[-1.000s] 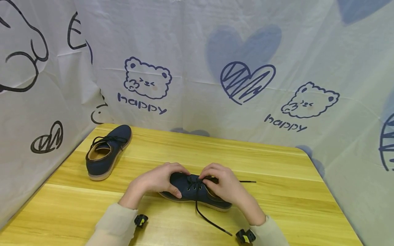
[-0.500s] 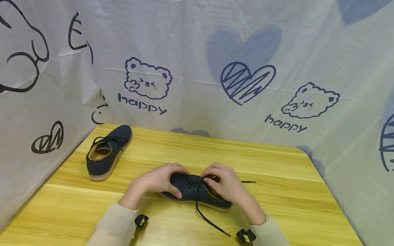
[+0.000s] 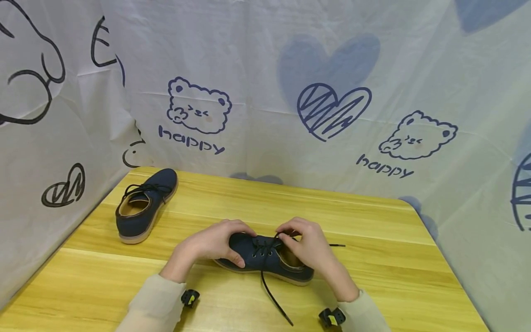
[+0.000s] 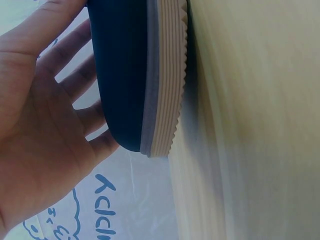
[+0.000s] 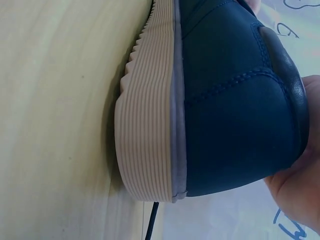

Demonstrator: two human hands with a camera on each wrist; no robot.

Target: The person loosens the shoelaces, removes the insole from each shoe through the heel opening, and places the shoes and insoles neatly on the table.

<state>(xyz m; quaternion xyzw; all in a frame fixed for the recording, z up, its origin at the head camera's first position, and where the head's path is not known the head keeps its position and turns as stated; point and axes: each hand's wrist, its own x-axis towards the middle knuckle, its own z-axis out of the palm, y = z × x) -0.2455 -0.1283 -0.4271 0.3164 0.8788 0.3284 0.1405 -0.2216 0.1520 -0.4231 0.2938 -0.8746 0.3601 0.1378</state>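
Observation:
A dark blue lace-up shoe (image 3: pixel 244 251) lies sole-down on the table, toe to the left. Around its toe part curls my left hand (image 3: pixel 215 240), thumb on the near side and fingers over the far side; the left wrist view shows the palm beside the toe cap (image 4: pixel 120 75). Above the shoe's opening, my right hand (image 3: pixel 309 242) pinches a black shoelace (image 3: pixel 277 237) between thumb and fingertips. One loose lace end (image 3: pixel 274 297) trails over the near side onto the table. In the right wrist view the heel (image 5: pixel 235 135) hides most of that hand.
A matching shoe (image 3: pixel 145 205) with its lace tied stands at the table's back left. Behind the wooden table (image 3: pixel 373 276) hangs a white printed curtain (image 3: pixel 265 115). Another lace tip (image 3: pixel 338 245) lies beyond the right hand.
My right hand has lifted slightly up and right, drawing the pinched shoelace away from the eyelets. The near loose end has slid to the left. My left hand has stayed still.

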